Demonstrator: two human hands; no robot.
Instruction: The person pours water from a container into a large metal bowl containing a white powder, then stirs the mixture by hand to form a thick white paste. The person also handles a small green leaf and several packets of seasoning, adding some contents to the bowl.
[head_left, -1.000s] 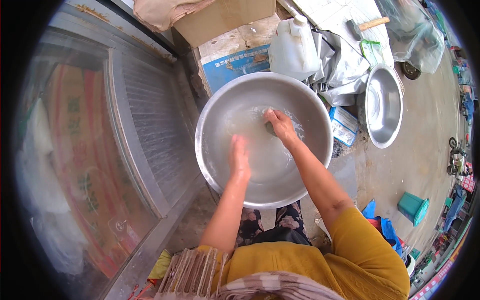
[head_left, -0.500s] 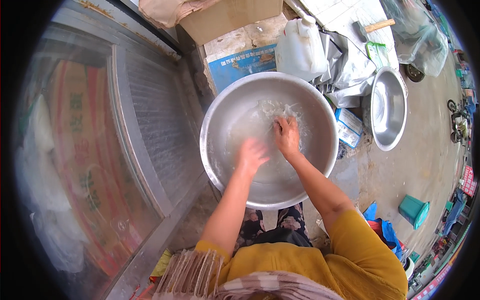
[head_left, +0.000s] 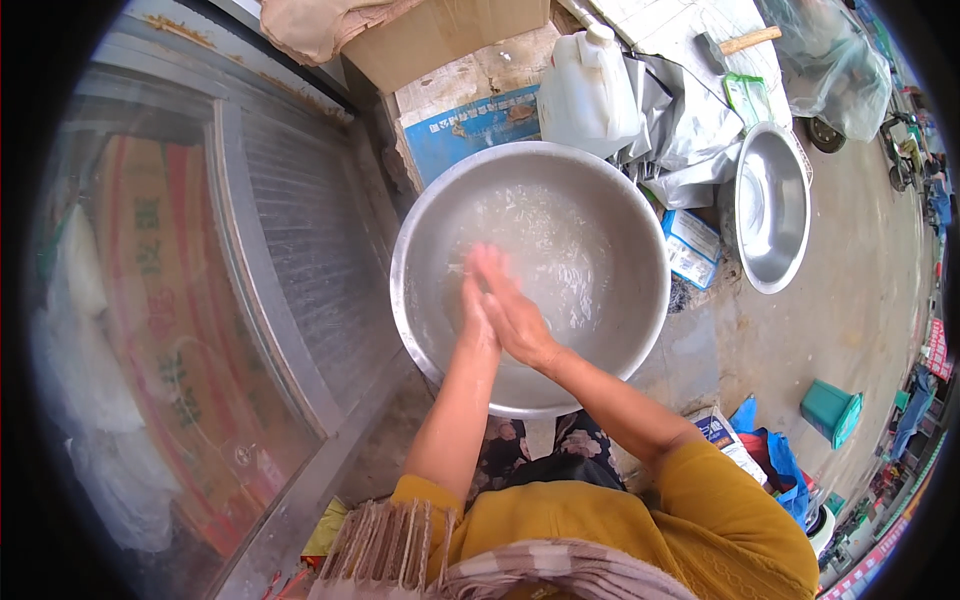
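Note:
A large round metal basin [head_left: 636, 275] stands in front of me with cloudy water [head_left: 560, 255] in it. Pale glints or small bits show on the water; I cannot tell which. Over the basin's left part, my left hand [head_left: 474, 305] and my right hand [head_left: 517, 322] are pressed palm to palm. Their fingers are stretched out straight and the tips are blurred by motion. Nothing shows between the palms, though the space between them is hidden.
A white plastic jug [head_left: 592, 95] stands behind the basin, beside a cardboard box [head_left: 440, 45]. Right of it are silver sheeting [head_left: 690, 130], a hammer [head_left: 735, 42] and an oval metal basin [head_left: 772, 210]. A framed glass door [head_left: 300, 230] borders the left.
My hands were apart, the right farther back in splashing water. Now they have come together at the left of the basin, and the splash has settled.

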